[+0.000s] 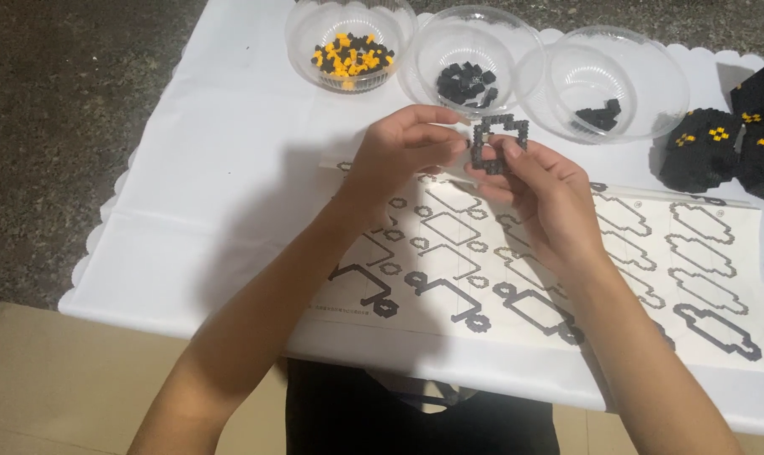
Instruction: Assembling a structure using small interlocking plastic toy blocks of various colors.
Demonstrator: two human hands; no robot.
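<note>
My right hand (540, 187) holds up a small open ring of black bricks (500, 141) above the white table. My left hand (403, 152) is beside it, fingertips pinched at the ring's left edge; whether a tiny brick sits between them is too small to tell. Under both hands lies an instruction sheet (702, 253) printed with black outline shapes.
Three clear plastic bowls stand at the back: one with yellow and black bricks (351, 57), two with black bricks (466, 84) (599, 115). A built black block model with yellow marks (727, 143) stands at the right. The white cloth's (222, 168) scalloped edge meets dark floor at the left.
</note>
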